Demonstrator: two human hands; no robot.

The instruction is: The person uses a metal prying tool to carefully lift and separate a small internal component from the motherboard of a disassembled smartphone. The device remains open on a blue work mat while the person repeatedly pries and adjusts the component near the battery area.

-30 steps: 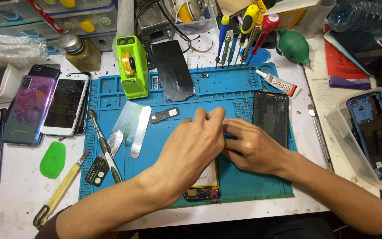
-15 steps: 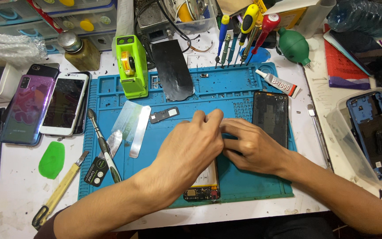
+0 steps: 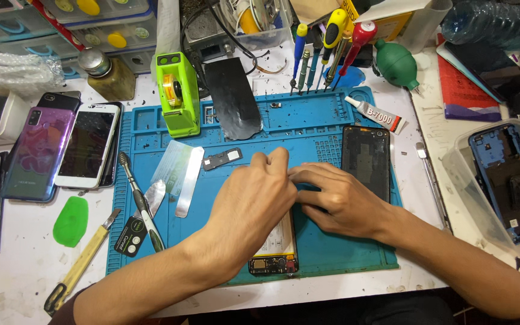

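On the blue mat [image 3: 332,253], near edge: opened phone [image 3: 275,256] lying flat | both hands on it, left hand [image 3: 254,201] curled over top, right hand [image 3: 338,201] fingers pressing alongside, grip hidden | past them: dark back cover [image 3: 365,153], green tape dispenser [image 3: 177,93]

Far left, a green tape dispenser [image 3: 177,91] stands on the blue mat [image 3: 344,253]. Screwdrivers [image 3: 326,45] stand upright along the far edge, a green dust blower [image 3: 396,62] beside them. Left, a white phone [image 3: 87,144] touches a purple one [image 3: 37,153]. Near left, a green pick [image 3: 70,221].
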